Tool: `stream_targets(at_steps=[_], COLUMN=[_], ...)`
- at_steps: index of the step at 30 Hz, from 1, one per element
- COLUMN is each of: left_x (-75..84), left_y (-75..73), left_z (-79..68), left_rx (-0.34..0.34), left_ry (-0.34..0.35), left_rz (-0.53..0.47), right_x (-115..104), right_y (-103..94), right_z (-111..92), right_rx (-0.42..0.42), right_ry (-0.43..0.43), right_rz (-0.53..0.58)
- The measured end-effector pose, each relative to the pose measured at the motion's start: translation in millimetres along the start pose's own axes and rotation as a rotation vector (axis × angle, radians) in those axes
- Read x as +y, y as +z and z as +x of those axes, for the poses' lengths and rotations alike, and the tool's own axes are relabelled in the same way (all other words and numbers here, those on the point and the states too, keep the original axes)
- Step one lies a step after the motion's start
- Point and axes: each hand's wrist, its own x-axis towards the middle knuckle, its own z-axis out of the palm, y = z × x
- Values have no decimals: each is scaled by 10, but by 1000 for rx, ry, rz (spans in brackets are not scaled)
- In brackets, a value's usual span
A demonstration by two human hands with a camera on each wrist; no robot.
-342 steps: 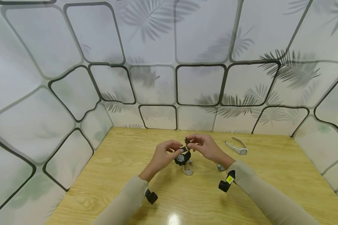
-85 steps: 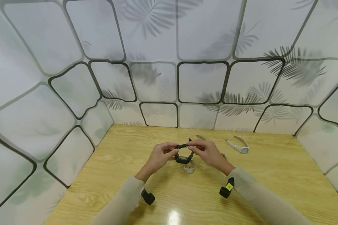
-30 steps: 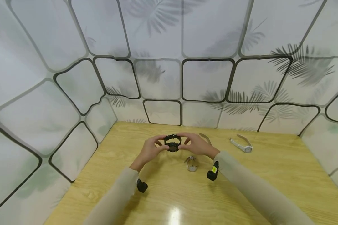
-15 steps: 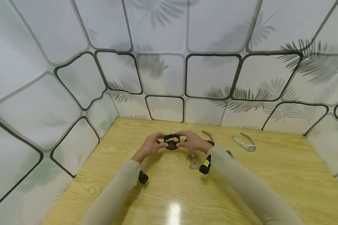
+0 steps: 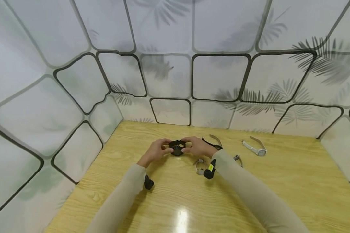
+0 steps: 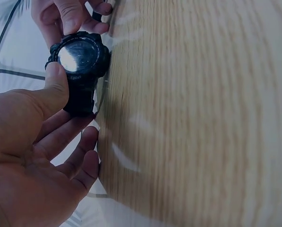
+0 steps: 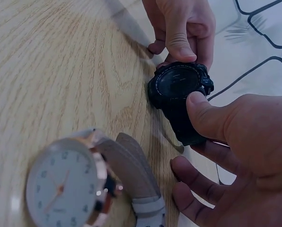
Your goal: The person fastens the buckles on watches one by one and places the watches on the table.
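Observation:
A black digital sports watch (image 5: 177,150), its strap closed in a loop, stands face tilted up at the back middle of the table. My left hand (image 5: 157,149) pinches its left side between thumb and fingers. From the right, my right hand (image 5: 199,146) pinches the other side. In the left wrist view the watch's round dial (image 6: 79,56) catches the light, with a thumb at its edge. Whether the watch rests on the wood or hovers just above it, I cannot tell. Nearest my right wrist lies a rose-gold watch (image 7: 60,187) with a white dial and pale strap.
Behind my right hand lies a dark watch with a brown strap (image 5: 216,139). Farther right is a white watch (image 5: 261,152), its strap spread out. Another small watch (image 5: 238,160) is partly hidden by my right sleeve. Patterned wall panels border the wooden table (image 5: 128,200).
Earlier, both hands worked at the strap ends above the rose-gold watch. The strap is now a closed loop, and both hands have carried the black watch left and back, then lower, face tilting up.

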Motion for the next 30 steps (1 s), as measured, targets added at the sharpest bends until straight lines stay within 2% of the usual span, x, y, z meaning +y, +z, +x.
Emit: stream_targets(at_steps=[10,17,24,30], left_x=[-18,-115,-129,-126], left_y=[2,3,18,20], left_z=[21,21,-4,7], left_rx=[-40,-26,-37,-24], left_ry=[-21,-19,3,-3], left_rz=[-1,3,-3,-10], right_x=[11,-22,-38,-74], right_y=[4,8,25,3], right_z=[10,27,9,-18], right_rx=[7,7,11,19], right_ry=[16,-32,10,6], right_rz=[5,-8,-3,1])
